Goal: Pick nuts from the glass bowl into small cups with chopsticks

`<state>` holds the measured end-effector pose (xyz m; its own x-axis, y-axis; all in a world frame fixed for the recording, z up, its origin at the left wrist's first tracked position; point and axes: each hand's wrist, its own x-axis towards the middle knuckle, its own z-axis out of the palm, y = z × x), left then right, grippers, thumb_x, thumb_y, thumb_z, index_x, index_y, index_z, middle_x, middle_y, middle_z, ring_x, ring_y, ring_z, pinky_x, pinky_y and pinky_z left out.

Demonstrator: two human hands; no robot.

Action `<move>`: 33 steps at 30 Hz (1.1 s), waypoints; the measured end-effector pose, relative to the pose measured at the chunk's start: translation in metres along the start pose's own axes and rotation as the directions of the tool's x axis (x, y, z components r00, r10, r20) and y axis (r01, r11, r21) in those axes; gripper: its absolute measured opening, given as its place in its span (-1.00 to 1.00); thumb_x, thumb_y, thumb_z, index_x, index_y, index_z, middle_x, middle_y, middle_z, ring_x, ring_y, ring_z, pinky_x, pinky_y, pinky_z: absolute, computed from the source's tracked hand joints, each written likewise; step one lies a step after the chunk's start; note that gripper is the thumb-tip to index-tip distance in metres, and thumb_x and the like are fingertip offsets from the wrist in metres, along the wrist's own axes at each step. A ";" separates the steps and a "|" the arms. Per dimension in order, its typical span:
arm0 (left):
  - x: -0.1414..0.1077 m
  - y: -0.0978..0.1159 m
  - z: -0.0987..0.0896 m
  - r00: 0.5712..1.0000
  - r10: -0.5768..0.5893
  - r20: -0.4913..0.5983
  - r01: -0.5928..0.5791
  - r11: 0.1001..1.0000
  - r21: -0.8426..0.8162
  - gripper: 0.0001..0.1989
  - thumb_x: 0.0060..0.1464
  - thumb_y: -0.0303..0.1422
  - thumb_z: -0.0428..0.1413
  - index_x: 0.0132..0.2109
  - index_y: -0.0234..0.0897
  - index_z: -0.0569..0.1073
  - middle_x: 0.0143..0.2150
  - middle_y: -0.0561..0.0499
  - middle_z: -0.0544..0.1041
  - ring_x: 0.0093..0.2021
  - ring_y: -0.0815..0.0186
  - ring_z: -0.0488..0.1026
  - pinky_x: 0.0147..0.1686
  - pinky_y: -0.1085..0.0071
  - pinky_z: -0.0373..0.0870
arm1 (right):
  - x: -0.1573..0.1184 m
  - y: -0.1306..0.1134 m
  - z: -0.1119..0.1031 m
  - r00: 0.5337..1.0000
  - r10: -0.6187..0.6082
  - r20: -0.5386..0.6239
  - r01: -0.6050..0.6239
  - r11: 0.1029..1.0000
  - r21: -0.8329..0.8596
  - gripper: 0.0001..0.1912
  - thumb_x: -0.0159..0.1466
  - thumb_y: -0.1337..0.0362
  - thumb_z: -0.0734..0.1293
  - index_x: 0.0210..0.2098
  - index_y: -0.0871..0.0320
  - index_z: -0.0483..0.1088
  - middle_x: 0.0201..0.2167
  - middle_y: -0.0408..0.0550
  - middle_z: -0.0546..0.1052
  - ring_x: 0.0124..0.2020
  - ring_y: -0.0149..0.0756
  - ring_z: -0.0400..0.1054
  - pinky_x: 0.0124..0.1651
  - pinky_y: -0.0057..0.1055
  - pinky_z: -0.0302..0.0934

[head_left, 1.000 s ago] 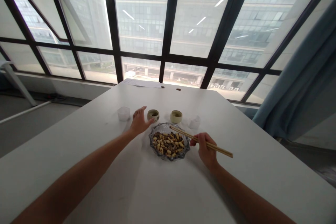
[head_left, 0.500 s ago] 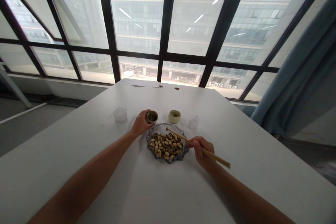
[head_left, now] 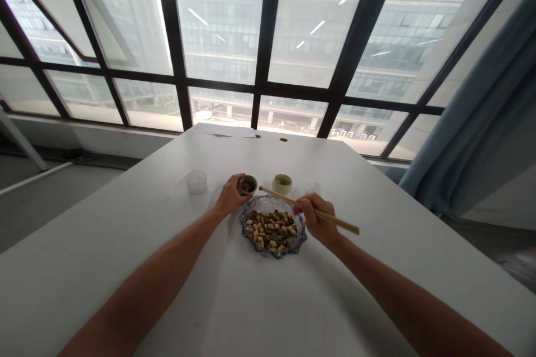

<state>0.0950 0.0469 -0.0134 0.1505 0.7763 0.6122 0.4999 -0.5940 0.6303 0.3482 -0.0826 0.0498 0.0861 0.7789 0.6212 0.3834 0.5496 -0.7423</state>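
My left hand (head_left: 231, 195) grips a small cup (head_left: 247, 185) with dark seeds inside, tilted slightly, at the back left of the glass bowl. My right hand (head_left: 316, 215) holds wooden chopsticks (head_left: 330, 218), whose tips have a small dark piece between them, just right of the cup. Below both hands, the scalloped glass bowl (head_left: 302, 239) holds peanuts (head_left: 262, 228) and dark striped seeds. A second, pale green cup (head_left: 282, 184) stands behind the bowl, not touched by either hand.
A translucent plastic container (head_left: 196, 182) stands on the white table (head_left: 247, 307) to the left. Another clear item (head_left: 310, 187) is partly behind my right hand. Papers (head_left: 226, 131) lie at the far edge. A blue curtain (head_left: 464, 117) hangs at the right.
My right hand and the chopsticks have moved up and left, bringing the tips from over the bowl to beside the held cup. The view has shifted slightly.
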 end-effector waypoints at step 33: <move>0.002 -0.005 0.003 0.998 -0.067 -0.015 0.066 0.997 -0.043 -0.29 -0.19 -0.29 0.34 0.15 -0.30 0.35 0.11 -0.18 0.48 0.08 0.11 0.46 0.13 0.15 0.39 | 0.021 -0.046 -0.029 0.851 0.352 0.390 -0.349 0.934 -0.082 -0.32 0.16 -0.34 0.26 -0.63 0.17 0.40 -0.81 -0.10 0.39 -0.80 -0.43 0.23 -0.75 -0.53 0.08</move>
<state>0.0951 0.0517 -0.0167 0.1040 0.8108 0.5760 0.4713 -0.5501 0.6894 0.3590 -0.1004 0.1040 -0.1507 0.9741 0.1687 0.4033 0.2164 -0.8891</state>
